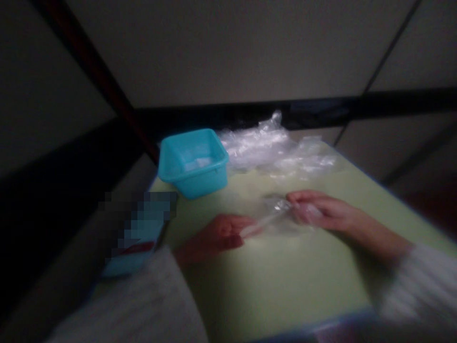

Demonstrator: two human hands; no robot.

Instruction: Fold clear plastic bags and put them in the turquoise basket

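My right hand point(328, 209) is closed on a clear plastic bag point(280, 207), which hangs over the table toward my other hand. Some of the film lies across those fingers. My left hand point(230, 231) pinches a thin whitish piece point(249, 230) at the bag's left end. Blur hides whether that piece is part of the bag or a separate item. Both hands are just above the pale yellow-green tabletop point(278, 281).
A turquoise plastic basket point(203, 181) stands at the back left, with something whitish inside. Crumpled clear plastic bags point(257, 145) spread along the far edge. On the left lies a pale blue flat item point(146, 224), partly pixelated. Light panels point(250, 52) rise behind the table.
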